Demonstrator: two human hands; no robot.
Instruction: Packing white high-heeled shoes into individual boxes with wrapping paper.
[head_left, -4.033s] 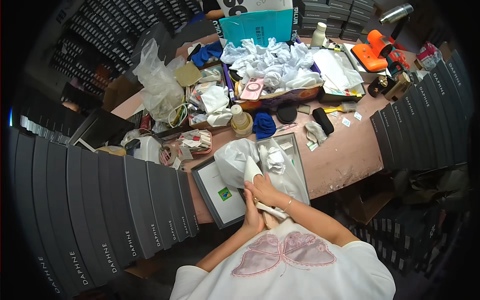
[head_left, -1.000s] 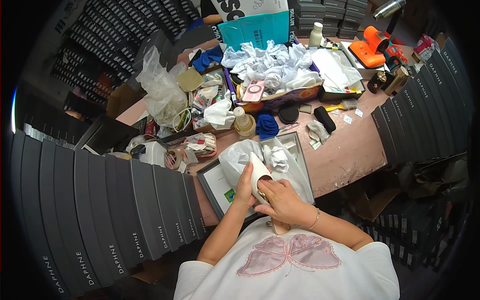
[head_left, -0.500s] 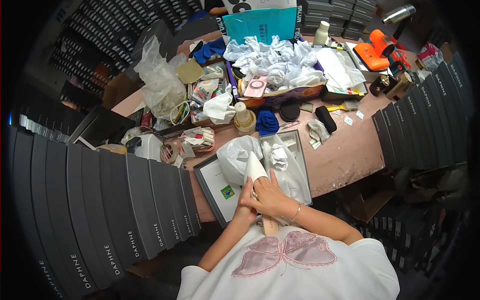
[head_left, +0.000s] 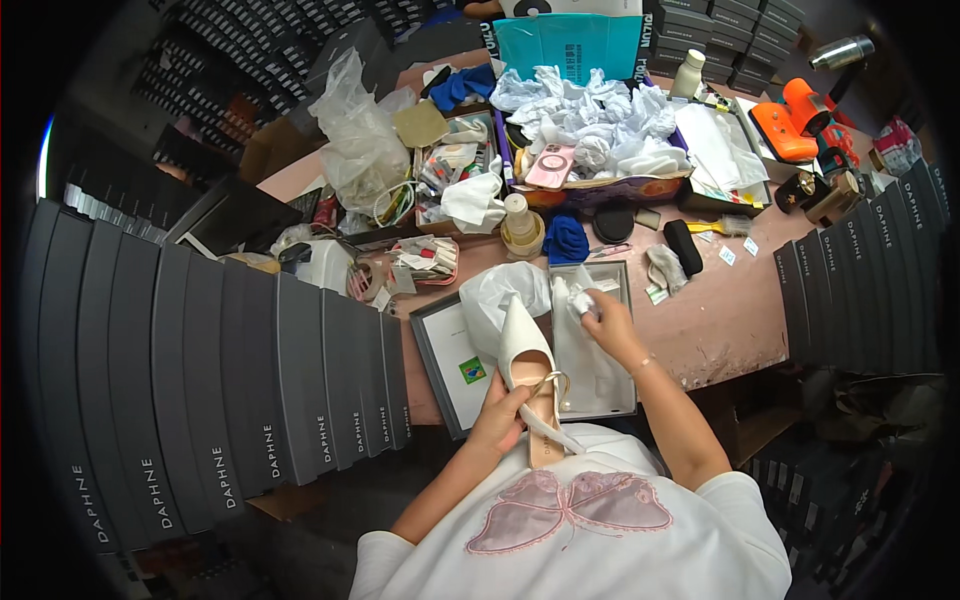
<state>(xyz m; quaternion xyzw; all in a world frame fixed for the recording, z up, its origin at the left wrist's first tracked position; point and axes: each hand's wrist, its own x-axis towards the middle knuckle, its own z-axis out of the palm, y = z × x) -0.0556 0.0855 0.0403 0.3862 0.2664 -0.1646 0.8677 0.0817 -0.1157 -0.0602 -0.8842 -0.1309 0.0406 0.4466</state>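
Observation:
My left hand point(head_left: 497, 413) is closed around the side of a white pointed-toe shoe point(head_left: 524, 338) with a beige insole and a thin strap. The shoe points away from me, its heel end close to my shirt. Over the open grey shoe box point(head_left: 629, 360), the fingers of my right hand point(head_left: 613, 328) pinch a crumpled wad of white paper point(head_left: 579, 301). White tissue point(head_left: 590, 370) lines the box. To its left lies the box lid point(head_left: 440, 345), its pale inside up, bearing a small green sticker. A white translucent bag point(head_left: 485, 292) sits beyond the shoe's toe.
Tall rows of dark shoe boxes point(head_left: 245, 380) flank me at left and at right point(head_left: 850, 260). Behind the work spot stand a carton of crumpled white paper point(head_left: 600, 110), a pump bottle point(head_left: 521, 230), a blue cloth point(head_left: 567, 240), a yellow-handled brush point(head_left: 715, 228) and an orange tape dispenser point(head_left: 785, 135).
My right hand has left the shoe and moved right to the paper wad in the box. My left hand keeps the shoe, whose opening now shows. The view has shifted slightly.

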